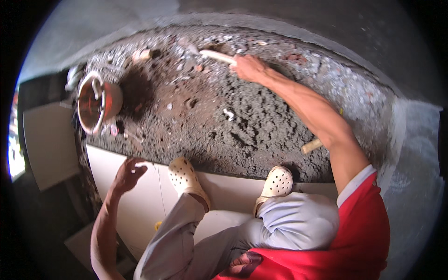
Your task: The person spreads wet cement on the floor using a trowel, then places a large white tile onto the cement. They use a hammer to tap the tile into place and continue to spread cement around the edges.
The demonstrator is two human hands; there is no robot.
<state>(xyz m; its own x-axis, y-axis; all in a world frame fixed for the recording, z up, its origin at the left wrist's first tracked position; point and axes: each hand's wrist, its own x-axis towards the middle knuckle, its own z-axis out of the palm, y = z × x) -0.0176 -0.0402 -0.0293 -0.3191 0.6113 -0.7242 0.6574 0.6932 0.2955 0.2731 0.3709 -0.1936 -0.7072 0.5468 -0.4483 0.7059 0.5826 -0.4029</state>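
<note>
Clasped by the right hand point(250, 68), the pale tool handle point(216, 56) is judged light, rigid and best held rearward.

Shirt point(361, 228): bright red, short-sleeved, a dark, unclear patch low in front
Sleeve band point(356, 185): pale grey, edging the right sleeve
Trousers point(298, 221): light grey, loose, creased at the right knee
Left clog point(181, 171): cream, round-toed, dotted with holes
Right clog point(278, 182): matching cream, likewise perforated
Left hand point(129, 176): bare
Right hand point(251, 68): bare
</note>
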